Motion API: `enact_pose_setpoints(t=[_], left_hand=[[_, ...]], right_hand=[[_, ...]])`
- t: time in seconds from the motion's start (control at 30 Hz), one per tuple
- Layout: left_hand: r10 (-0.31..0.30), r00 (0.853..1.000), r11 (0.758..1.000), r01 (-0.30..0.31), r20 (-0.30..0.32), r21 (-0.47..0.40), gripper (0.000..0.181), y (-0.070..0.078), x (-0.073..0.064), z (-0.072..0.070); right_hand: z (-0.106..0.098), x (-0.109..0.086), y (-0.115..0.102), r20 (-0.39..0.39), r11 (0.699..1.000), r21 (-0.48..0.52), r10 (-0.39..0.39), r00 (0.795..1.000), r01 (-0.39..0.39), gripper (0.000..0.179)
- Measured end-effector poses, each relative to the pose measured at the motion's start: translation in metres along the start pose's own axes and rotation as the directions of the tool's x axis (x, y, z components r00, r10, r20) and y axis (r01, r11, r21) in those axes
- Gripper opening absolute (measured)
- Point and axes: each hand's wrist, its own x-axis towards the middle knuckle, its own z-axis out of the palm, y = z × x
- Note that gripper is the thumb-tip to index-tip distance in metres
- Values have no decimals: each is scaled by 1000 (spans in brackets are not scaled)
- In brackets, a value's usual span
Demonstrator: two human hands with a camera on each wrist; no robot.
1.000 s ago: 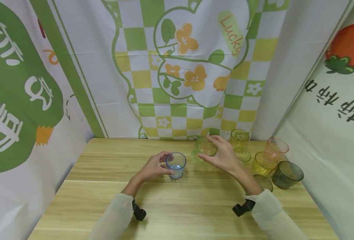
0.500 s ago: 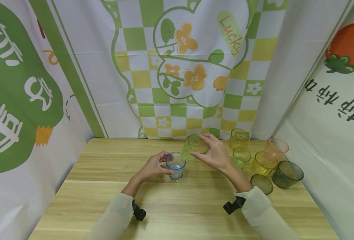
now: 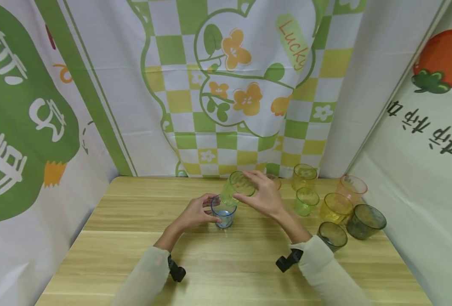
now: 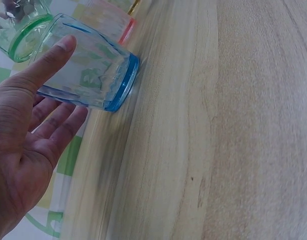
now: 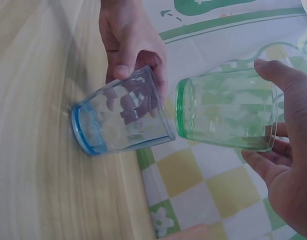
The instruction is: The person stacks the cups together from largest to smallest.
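A clear drinking glass with a blue base (image 3: 225,219) stands upright on the wooden table. My left hand (image 3: 195,212) holds its side, thumb (image 4: 56,55) on the near face and fingers beyond. Above it, my right hand (image 3: 265,197) grips a green glass (image 3: 234,189) near the rim, between thumb and fingers. The green glass is raised and tilted in the head view. From the right wrist, the green base (image 5: 182,110) is right at the blue glass's rim (image 5: 161,105).
Several glasses stand on the table's right: yellow (image 3: 305,177), small green (image 3: 306,203), another yellow (image 3: 336,209), pink (image 3: 353,189) and two dark ones (image 3: 366,223). A pinkish glass (image 3: 275,182) shows partly behind my right hand. A patterned curtain (image 3: 241,144) hangs at the back edge.
My right hand has carried the green glass leftward, from beside the blue glass to over its rim. My left hand and the blue glass have stayed in place.
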Motion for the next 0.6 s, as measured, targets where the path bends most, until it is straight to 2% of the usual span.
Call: enact_pose_setpoints(t=[0.33, 0.6], left_hand=[[-9, 1000, 1000, 9, -7, 4, 84, -2, 2, 1], [-40, 999, 999, 40, -8, 14, 86, -1, -1, -1]], right_hand=[[16, 2, 9, 17, 997, 67, -24, 1000, 23, 76], [26, 1, 12, 66, 991, 123, -55, 996, 46, 78]])
